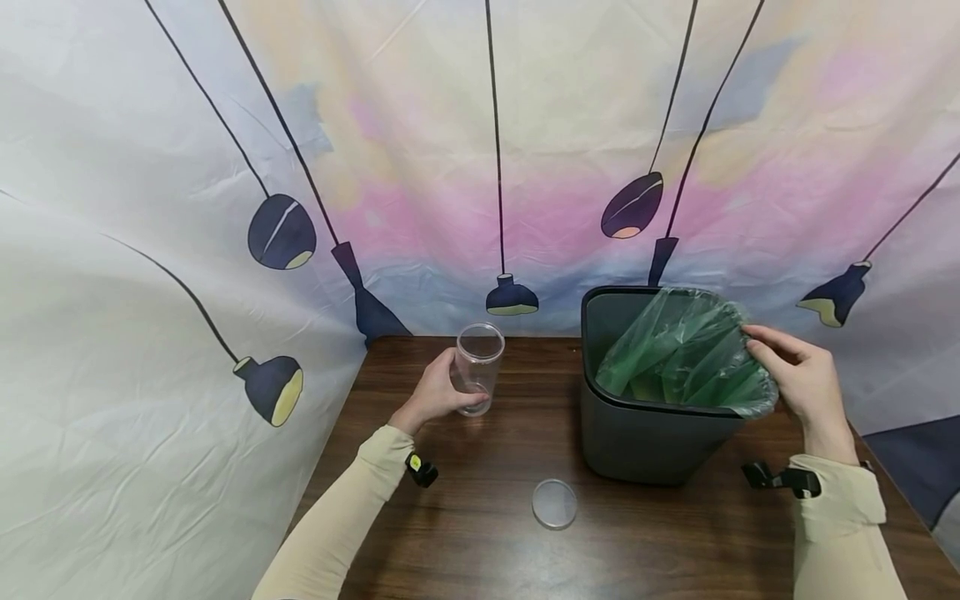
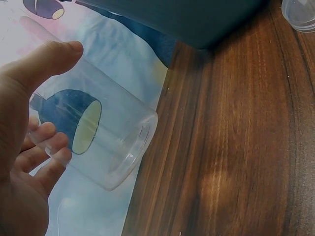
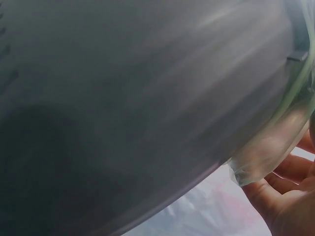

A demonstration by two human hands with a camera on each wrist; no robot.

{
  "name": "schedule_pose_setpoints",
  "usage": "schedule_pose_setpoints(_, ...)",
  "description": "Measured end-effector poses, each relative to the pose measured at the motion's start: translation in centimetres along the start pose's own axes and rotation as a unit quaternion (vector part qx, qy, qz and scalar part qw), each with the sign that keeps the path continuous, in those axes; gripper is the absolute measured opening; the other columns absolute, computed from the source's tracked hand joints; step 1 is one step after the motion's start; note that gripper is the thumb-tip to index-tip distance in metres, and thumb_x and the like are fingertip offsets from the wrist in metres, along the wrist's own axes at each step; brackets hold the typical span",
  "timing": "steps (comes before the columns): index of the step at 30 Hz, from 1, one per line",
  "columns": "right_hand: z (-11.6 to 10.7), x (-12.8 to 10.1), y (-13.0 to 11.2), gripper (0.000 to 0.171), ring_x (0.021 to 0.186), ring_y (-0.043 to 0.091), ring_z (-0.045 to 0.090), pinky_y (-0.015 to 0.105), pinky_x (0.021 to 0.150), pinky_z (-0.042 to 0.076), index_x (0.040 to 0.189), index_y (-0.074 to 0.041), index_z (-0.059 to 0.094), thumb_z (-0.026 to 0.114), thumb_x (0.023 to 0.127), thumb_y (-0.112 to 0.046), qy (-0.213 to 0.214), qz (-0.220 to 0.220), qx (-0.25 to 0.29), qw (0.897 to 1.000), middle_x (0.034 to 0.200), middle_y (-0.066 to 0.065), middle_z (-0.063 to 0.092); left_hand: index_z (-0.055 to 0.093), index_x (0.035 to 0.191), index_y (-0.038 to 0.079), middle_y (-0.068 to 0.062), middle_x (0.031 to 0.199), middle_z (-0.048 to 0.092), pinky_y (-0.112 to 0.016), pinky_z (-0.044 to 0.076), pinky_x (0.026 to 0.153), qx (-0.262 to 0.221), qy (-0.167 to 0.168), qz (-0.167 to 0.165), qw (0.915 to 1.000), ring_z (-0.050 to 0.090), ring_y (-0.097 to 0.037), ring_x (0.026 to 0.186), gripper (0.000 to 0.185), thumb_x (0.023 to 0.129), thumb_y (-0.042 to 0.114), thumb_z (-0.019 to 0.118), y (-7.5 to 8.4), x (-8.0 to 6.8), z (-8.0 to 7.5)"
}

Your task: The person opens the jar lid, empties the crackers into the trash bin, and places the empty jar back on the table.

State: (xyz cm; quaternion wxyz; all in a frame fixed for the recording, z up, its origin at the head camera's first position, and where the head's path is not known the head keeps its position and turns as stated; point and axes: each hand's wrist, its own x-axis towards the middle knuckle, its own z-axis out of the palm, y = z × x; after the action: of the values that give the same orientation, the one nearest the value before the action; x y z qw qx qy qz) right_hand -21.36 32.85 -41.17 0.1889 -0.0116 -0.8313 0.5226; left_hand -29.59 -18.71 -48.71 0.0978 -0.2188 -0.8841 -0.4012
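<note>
My left hand (image 1: 433,390) grips a clear plastic jar (image 1: 482,371) with an open top, thumb on one side and fingers curled round the other. The left wrist view shows this see-through jar (image 2: 115,142) with its base pointing down towards the table. On the right, my right hand (image 1: 812,382) pinches the edge of a thin green trash bag (image 1: 678,354). The bag is bunched inside a dark grey trash bin (image 1: 637,442) and folds over its right rim. From the right wrist, the bin's side (image 3: 147,113) fills most of the view, and the bag's edge (image 3: 261,157) meets my fingers.
A round clear lid (image 1: 555,504) lies flat on the brown wooden table (image 1: 480,550), in front of and left of the bin. Behind the table hangs a cloth backdrop (image 1: 420,100) printed with lamps. Small black cameras are strapped to both wrists.
</note>
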Motion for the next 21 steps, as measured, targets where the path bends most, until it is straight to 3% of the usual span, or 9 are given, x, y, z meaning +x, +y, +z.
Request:
schedule_pose_setpoints(3, -0.02, -0.02, -0.01, 0.042, 0.097, -0.013, 0.052, 0.007, 0.069, 0.041, 0.132, -0.008, 0.061, 0.064, 0.095, -0.026, -0.002, 0.001, 0.002, 1.000, 0.108, -0.036, 0.057, 0.055, 0.120, 0.008, -0.011, 0.111, 0.064, -0.042, 0.052, 0.088, -0.008, -0.005, -0.003, 0.9999, 0.062, -0.023, 0.101, 0.073, 0.061, 0.029, 0.093, -0.08, -0.09, 0.10)
schedule_pose_setpoints(11, 0.07, 0.05, 0.11, 0.042, 0.085, -0.007, 0.051, 0.014, 0.061, 0.038, 0.132, -0.006, 0.061, 0.063, 0.095, -0.026, 0.003, -0.004, -0.001, 1.000, 0.107, -0.036, 0.057, 0.054, 0.122, 0.009, -0.010, 0.113, 0.063, -0.041, 0.052, 0.089, -0.009, -0.006, -0.008, 0.9999, 0.061, -0.022, 0.102, 0.075, 0.061, 0.030, 0.093, -0.47, 0.04, 0.23)
schedule_pose_setpoints(17, -0.05, 0.07, 0.11, 0.037, 0.088, -0.009, 0.051, 0.012, 0.063, 0.038, 0.130, -0.015, 0.064, 0.064, 0.095, -0.027, -0.001, -0.002, 0.005, 1.000, 0.111, -0.033, 0.058, 0.055, 0.120, 0.008, -0.011, 0.111, 0.064, -0.042, 0.052, 0.088, -0.008, -0.007, -0.004, 0.9999, 0.062, -0.023, 0.101, 0.074, 0.061, 0.030, 0.093, -0.59, 0.07, 0.27)
schedule_pose_setpoints(21, -0.02, 0.02, 0.03, 0.038, 0.061, -0.005, 0.047, 0.020, 0.050, 0.037, 0.131, -0.014, 0.064, 0.064, 0.095, -0.026, -0.004, 0.000, 0.015, 1.000, 0.109, -0.032, 0.058, 0.055, 0.120, 0.008, -0.007, 0.110, 0.063, -0.041, 0.052, 0.088, -0.003, -0.007, -0.008, 0.9999, 0.062, -0.022, 0.102, 0.073, 0.061, 0.029, 0.093, -0.63, -0.05, 0.34)
